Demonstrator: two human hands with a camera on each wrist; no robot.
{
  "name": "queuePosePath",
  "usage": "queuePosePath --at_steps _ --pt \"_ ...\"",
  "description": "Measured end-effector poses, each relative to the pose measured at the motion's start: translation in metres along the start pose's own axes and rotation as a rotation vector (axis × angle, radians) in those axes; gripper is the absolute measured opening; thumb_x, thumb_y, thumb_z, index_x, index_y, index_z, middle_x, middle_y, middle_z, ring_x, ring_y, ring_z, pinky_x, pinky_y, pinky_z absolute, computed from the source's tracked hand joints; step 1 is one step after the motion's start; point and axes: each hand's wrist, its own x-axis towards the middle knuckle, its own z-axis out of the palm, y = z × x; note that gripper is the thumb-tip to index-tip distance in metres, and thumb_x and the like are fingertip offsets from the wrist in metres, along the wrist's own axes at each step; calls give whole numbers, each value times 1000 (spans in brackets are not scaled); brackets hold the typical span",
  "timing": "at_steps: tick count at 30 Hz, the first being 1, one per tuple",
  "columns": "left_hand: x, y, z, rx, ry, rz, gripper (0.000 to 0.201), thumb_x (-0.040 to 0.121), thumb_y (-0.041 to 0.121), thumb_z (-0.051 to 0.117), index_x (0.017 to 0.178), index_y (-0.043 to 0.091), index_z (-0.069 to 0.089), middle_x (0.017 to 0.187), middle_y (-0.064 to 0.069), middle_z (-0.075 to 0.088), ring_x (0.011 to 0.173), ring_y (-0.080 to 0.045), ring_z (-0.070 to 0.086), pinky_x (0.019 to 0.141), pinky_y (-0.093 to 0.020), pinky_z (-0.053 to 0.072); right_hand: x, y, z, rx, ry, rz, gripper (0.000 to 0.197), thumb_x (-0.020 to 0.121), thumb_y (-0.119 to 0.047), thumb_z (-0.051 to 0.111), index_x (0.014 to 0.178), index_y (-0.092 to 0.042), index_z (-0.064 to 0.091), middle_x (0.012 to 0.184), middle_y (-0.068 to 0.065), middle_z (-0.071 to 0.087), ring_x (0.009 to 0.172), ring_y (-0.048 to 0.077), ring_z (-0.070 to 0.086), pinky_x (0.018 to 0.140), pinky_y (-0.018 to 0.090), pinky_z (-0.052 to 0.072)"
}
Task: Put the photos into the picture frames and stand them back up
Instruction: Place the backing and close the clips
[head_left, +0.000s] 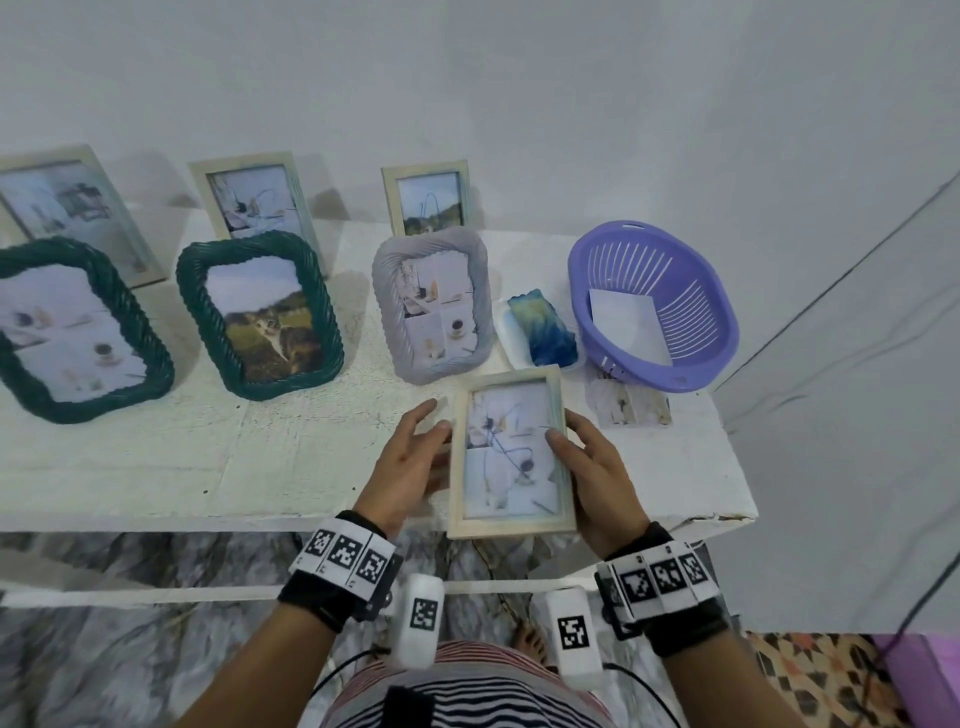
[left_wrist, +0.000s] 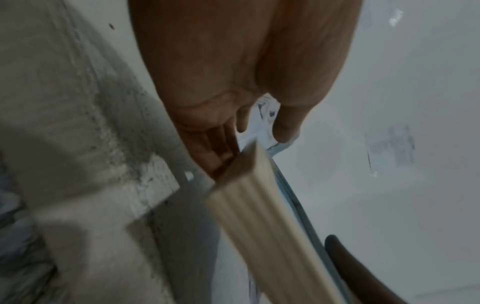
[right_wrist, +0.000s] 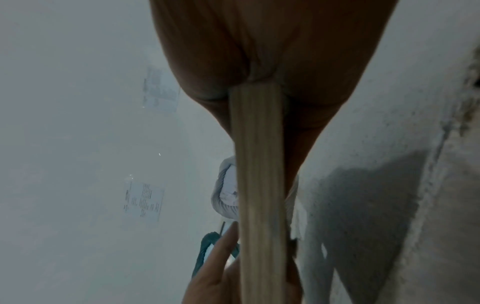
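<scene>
Both hands hold a pale wooden picture frame (head_left: 511, 452) with a photo behind its glass, face up over the table's front edge (head_left: 260, 519). My left hand (head_left: 434, 431) pinches its left side, thumb in front and fingers behind. My right hand (head_left: 566, 436) grips the right side, thumb lying on the glass. In the left wrist view the frame's edge (left_wrist: 254, 205) runs between the thumb and fingers of the left hand (left_wrist: 257, 131). The right wrist view shows the frame's side (right_wrist: 259, 164) wedged into the right hand (right_wrist: 259, 82). A loose photo (head_left: 628, 410) lies flat on the table.
Several filled frames stand along the table, the grey one (head_left: 431, 306) just beyond the held frame. A purple basket (head_left: 691, 322) holding a white sheet stands at the right. A blue-green block on a white dish (head_left: 543, 330) lies between them.
</scene>
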Motion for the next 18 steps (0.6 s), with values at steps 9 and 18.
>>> queuePosePath --at_steps 9,18 --pt "10 -1 -10 -138 54 133 43 103 13 44 140 35 43 115 12 71 111 -13 65 89 -32 56 14 8 26 164 -110 139 28 99 -9 46 126 -3 53 118 22 65 104 38 64 89 51 53" --pt "20 2 -27 2 141 254 43 106 15 38 144 35 38 137 25 47 118 21 45 95 -3 36 91 -33 27 -1071 56 -431 38 99 -18 45 137 -11 46 124 11 56 110 25 53 94 34 43"
